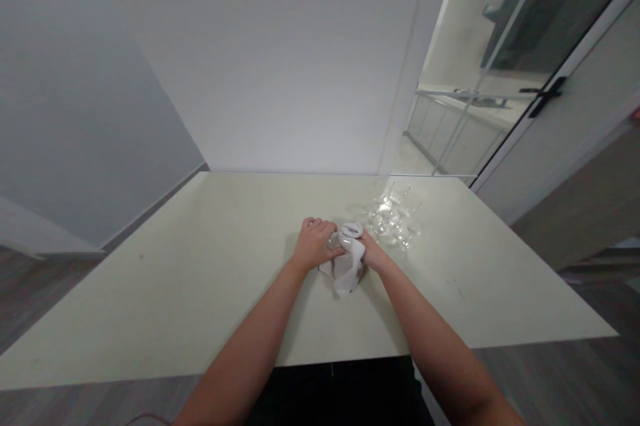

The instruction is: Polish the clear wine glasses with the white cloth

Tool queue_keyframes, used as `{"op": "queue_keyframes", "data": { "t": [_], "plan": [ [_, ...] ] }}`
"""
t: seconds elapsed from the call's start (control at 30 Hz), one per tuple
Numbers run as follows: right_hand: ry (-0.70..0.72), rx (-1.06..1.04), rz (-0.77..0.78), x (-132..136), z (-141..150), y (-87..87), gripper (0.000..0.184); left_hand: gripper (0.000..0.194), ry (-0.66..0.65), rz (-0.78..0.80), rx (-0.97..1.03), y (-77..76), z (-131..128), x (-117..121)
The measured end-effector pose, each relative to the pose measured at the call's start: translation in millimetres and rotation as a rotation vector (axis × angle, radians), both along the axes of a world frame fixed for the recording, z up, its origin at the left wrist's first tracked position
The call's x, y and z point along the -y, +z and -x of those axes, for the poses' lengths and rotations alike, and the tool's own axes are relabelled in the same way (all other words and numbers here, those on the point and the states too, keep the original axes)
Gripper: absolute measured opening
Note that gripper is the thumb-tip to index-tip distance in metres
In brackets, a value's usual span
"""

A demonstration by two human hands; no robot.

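Above the middle of the table, my left hand (316,243) is closed around a clear drinking glass (334,239), of which only a small part shows. A white cloth (349,269) is bunched against the glass and hangs down toward the tabletop. My right hand (369,250) is closed on the cloth from the right side, its fingers mostly hidden behind the folds. Just beyond my right hand, several clear stemmed glasses (393,216) stand close together, their outlines overlapping.
The pale table (225,279) stretches out to both sides, its far edge against a white panel (280,79). On the right is a glazed door with a black handle (547,96). A grey wall (90,113) stands to the left.
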State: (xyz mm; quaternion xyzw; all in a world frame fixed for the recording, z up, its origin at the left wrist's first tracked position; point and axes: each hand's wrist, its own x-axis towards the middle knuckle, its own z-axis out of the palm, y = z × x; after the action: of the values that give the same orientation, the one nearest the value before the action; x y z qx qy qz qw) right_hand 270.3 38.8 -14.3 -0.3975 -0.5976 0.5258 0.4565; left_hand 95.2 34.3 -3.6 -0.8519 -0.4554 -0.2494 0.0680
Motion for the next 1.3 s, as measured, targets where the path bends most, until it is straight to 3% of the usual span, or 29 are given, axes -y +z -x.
{"op": "queue_keyframes", "data": {
  "t": [0.3, 0.43, 0.57, 0.67, 0.77, 0.87, 1.0, 1.17, 1.3],
  "plan": [
    [0.002, 0.030, -0.047, -1.8, -2.3, -3.9, 0.018, 0.040, -0.009, 0.002, -0.010, 2.2, -1.9, 1.4],
    [-0.042, 0.007, 0.022, -0.5, -3.5, -5.1, 0.022, 0.035, 0.025, 0.038, 0.060, -0.7, -2.6, -0.3],
    [-0.193, -0.085, 0.151, -3.1, -1.8, -5.0, 0.048, 0.039, 0.136, 0.088, 0.300, -7.3, -0.4, -3.9],
    [-0.231, -0.222, 0.240, -8.1, 0.1, -6.6, 0.071, 0.038, 0.198, 0.140, 0.514, -9.1, 2.3, -6.0],
    [-0.256, -0.252, 0.258, -9.9, 2.1, -7.9, 0.077, 0.037, 0.120, 0.159, 0.581, -7.2, 2.9, -7.4],
    [-0.139, -0.247, 0.236, -4.9, 6.0, -7.2, 0.075, 0.056, 0.002, 0.123, 0.572, -6.6, 1.1, -8.9],
    [0.073, -0.152, 0.116, 6.9, 17.0, -7.0, 0.059, 0.068, -0.007, 0.152, 0.668, -10.4, 0.0, -12.2],
    [0.031, -0.008, -0.024, 16.8, 31.5, -13.0, 0.041, 0.069, 0.011, 0.248, 0.893, -12.2, 1.0, -14.4],
    [0.004, 0.018, -0.054, 16.4, 31.9, -14.1, 0.027, 0.070, -0.122, 0.376, 0.937, -11.6, -4.5, -14.0]
  ]
}}
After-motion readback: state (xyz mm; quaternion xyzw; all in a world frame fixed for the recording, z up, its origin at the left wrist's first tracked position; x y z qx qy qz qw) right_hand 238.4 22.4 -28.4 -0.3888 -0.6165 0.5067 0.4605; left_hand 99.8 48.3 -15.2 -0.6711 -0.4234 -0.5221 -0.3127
